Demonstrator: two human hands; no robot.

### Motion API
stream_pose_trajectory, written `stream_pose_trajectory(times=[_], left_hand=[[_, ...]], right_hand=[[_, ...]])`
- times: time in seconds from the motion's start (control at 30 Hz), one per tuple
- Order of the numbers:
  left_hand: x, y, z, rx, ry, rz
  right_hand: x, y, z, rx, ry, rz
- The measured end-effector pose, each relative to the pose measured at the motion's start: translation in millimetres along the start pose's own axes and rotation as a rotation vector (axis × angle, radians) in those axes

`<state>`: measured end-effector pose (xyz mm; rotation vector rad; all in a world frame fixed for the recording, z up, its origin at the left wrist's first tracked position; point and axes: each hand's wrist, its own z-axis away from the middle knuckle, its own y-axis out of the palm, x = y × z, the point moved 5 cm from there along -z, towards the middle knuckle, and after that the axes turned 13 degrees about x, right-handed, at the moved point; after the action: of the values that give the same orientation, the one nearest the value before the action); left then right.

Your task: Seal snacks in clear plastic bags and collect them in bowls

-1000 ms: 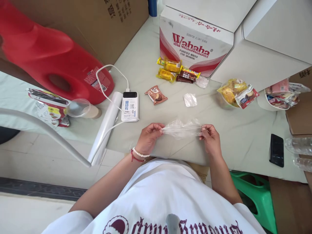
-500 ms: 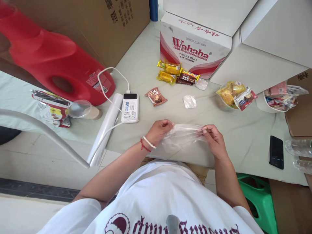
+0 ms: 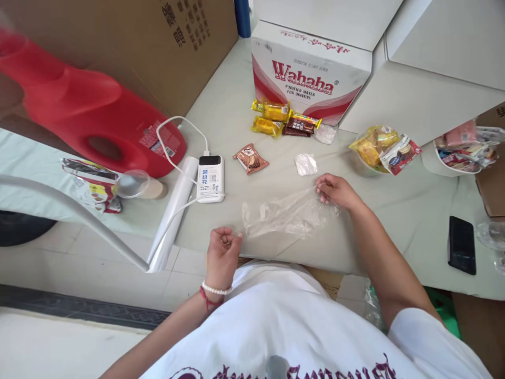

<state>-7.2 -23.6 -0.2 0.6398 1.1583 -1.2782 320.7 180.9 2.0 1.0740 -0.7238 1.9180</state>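
Observation:
A thin clear plastic bag (image 3: 282,213) lies loosely spread on the table in front of me, creased diagonally. My right hand (image 3: 333,190) pinches its upper right part between thumb and fingertips. At the bag's lower left, by the table's front edge, is my left hand (image 3: 223,252), its fingers curled and the thumb tip beside the bag's corner. Whether that hand grips any film I cannot make out. Beyond the bag are a folded white plastic packet (image 3: 305,164) and a brown wrapped snack (image 3: 251,158).
Yellow and brown wrapped snacks (image 3: 286,118) lie before a Wahaha carton (image 3: 311,68). Right are a snack-filled bowl (image 3: 365,164), a white container (image 3: 445,160) and a phone (image 3: 461,245). Left are a cabled power bank (image 3: 210,181), a plastic roll (image 3: 173,216) and a red jug (image 3: 130,121).
My left hand has moved left and toward me, my right hand slightly up and away. The bag, bunched between both hands before, now spreads wider and flatter on the table.

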Motion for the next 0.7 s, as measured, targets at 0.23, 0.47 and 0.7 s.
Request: stream_pose_trajectory(times=[0.23, 0.47, 0.7], left_hand=[[-58.8, 16.4, -0.8, 0.049, 0.561, -0.619], [-72.1, 71.8, -87.7, 0.235, 0.388, -0.625], [-52.9, 73.0, -103.6, 0.253, 0.071, 0.009]], right_hand=[[43.3, 12.2, -38.0, 0.219, -0.022, 0.208], [35.2, 13.4, -2.9, 0.118, -0.111, -0.32], [-21.5, 45.7, 69.4, -0.038, -0.019, -0.395]])
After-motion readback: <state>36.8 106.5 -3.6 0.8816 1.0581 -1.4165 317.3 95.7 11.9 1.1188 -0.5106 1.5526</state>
